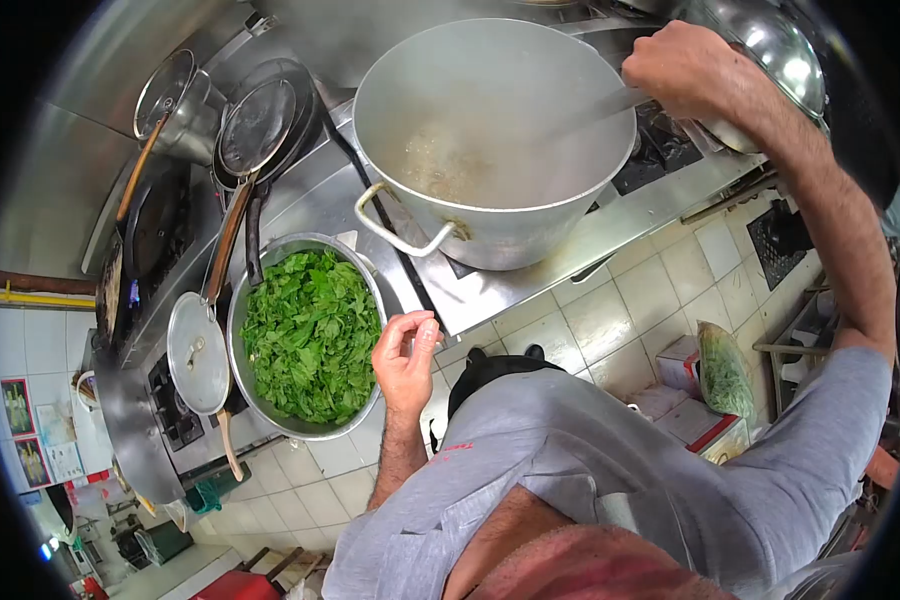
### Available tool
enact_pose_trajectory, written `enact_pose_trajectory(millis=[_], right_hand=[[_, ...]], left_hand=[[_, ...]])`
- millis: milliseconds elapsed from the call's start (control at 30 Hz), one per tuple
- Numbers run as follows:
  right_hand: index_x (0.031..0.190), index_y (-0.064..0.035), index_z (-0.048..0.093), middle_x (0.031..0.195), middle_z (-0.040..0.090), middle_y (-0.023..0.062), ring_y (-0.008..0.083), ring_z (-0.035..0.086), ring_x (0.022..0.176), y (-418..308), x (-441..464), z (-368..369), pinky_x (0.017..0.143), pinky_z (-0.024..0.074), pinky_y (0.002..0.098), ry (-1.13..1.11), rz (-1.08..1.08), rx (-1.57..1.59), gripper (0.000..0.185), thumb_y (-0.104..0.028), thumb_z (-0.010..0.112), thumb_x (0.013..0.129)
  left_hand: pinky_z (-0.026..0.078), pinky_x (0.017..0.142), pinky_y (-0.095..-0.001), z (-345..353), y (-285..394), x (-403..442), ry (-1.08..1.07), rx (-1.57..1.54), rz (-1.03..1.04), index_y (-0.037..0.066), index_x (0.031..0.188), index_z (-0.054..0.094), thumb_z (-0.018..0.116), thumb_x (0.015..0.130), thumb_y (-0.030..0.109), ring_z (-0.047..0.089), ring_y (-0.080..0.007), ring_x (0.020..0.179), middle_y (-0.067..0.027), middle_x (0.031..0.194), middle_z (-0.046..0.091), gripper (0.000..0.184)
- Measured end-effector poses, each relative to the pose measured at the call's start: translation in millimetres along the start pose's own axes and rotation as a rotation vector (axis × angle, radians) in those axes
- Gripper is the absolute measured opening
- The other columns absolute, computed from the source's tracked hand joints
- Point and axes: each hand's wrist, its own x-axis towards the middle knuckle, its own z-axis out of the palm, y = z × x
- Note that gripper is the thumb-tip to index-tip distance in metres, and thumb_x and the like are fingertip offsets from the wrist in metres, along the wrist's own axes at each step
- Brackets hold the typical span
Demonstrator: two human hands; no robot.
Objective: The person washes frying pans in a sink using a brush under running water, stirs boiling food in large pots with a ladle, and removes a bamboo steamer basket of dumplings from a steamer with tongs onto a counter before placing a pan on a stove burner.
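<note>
My right hand [678,70] is closed around the handle of a long metal utensil [600,108], whose far end is lost in the steam inside a large metal pot [540,228]. Bubbling liquid [445,165] shows at the left inside the pot. My left hand [406,360] is raised with curled fingers beside a metal bowl [363,425] full of chopped green leaves [312,335]; nothing shows in it, though its palm side is partly hidden.
Pans and strainers [258,125] lie on the steel counter [300,190] at the upper left. A lid [198,352] lies left of the bowl. A domed metal lid [785,60] stands upper right. Boxes and a bag of greens [725,370] are on the tiled floor.
</note>
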Motion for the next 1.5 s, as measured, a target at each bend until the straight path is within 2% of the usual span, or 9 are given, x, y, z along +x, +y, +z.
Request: enact_pose_trajectory(millis=[167,300,367,767,967,1233,1300,1367,1500], right_hand=[[0.088,-0.0011,0.062,0.074,0.061,0.0159,0.0299,0.061,0.074,9.3,16.3,-15.7,0.064,0.0481,0.0405,-0.393,0.076,0.374,0.032,0.0,0.06,0.056],[0.098,-0.0021,0.059,0.081,0.061,0.015,0.0278,0.06,0.079,14.9,20.3,32.0,0.067,0.0471,0.0393,-0.199,0.074,0.512,0.042,-0.001,0.061,0.057],[0.103,-0.0036,0.058,0.087,0.06,0.014,0.0262,0.058,0.086,18.6,21.7,45.5,0.069,0.0462,0.0378,-0.423,0.095,0.667,0.045,-0.001,0.062,0.058],[0.102,-0.0074,0.059,0.089,0.062,0.0105,0.0282,0.057,0.084,17.2,-55.3,38.7,0.073,0.0443,0.0374,0.073,0.082,0.689,0.04,-0.001,0.064,0.063],[0.109,-0.0162,0.057,0.076,0.053,0.004,0.0209,0.054,0.072,0.8,-98.4,39.2,0.064,0.0433,0.0336,0.331,0.217,0.154,0.046,-0.002,0.062,0.066],[0.112,-0.0133,0.05,0.089,0.051,0.0045,0.0219,0.055,0.072,-1.5,-126.4,98.0,0.065,0.0432,0.0362,0.541,0.409,-0.112,0.042,0.0,0.052,0.072],[0.109,-0.011,0.045,0.087,0.054,0.0086,0.0265,0.056,0.076,-11.9,-131.5,127.9,0.063,0.0434,0.0416,0.292,0.603,0.114,0.037,-0.003,0.052,0.074],[0.108,-0.0102,0.041,0.081,0.057,0.0131,0.0329,0.056,0.076,-22.3,-141.4,134.1,0.062,0.043,0.0455,0.012,0.553,0.573,0.035,-0.007,0.053,0.075],[0.113,-0.0142,0.045,0.077,0.059,0.0166,0.0353,0.057,0.074,-32.9,-158.9,124.1,0.064,0.0445,0.0424,0.176,0.559,0.724,0.041,-0.008,0.056,0.075]], left_hand=[[0.044,0.061,-0.0224,6.4,0.1,2.5,0.018,0.019,0.001,-0.001,0.089,0.058,0.059,0.081,0.005,0.055,-0.0103,0.067,-0.005,0.079,0.055,0.01],[0.044,0.06,-0.0226,12.4,4.2,9.5,-0.009,0.02,0.031,-0.002,0.09,0.058,0.058,0.082,0.006,0.054,-0.0105,0.066,-0.0049,0.078,0.055,0.011],[0.044,0.06,-0.0226,13.6,5.2,13.0,-0.012,0.021,0.045,-0.002,0.09,0.057,0.058,0.082,0.006,0.054,-0.0105,0.066,-0.005,0.078,0.055,0.011],[0.045,0.061,-0.022,-1.5,11.7,16.0,0.008,-0.014,0.082,-0.002,0.089,0.057,0.058,0.083,0.006,0.054,-0.0095,0.066,-0.0043,0.078,0.056,0.01],[0.044,0.061,-0.0217,-13.8,12.8,18.2,0.051,-0.012,0.088,-0.001,0.089,0.057,0.058,0.082,0.006,0.054,-0.0088,0.065,-0.0031,0.076,0.055,0.01],[0.043,0.061,-0.0215,-27.4,14.9,21.8,0.115,-0.018,0.143,-0.001,0.091,0.057,0.058,0.082,0.007,0.054,-0.0093,0.066,-0.0031,0.075,0.057,0.012],[0.043,0.062,-0.022,-30.3,14.0,22.0,0.127,-0.008,0.16,-0.002,0.091,0.057,0.058,0.083,0.008,0.054,-0.0099,0.065,-0.004,0.074,0.058,0.012],[0.043,0.061,-0.0221,-31.3,12.1,22.1,0.118,0.0,0.147,-0.002,0.091,0.057,0.057,0.083,0.008,0.054,-0.0096,0.065,-0.0038,0.073,0.058,0.012],[0.043,0.062,-0.0219,-30.7,16.8,21.9,0.098,0.015,0.151,-0.001,0.091,0.057,0.057,0.083,0.007,0.054,-0.0093,0.065,-0.0035,0.073,0.057,0.012]])
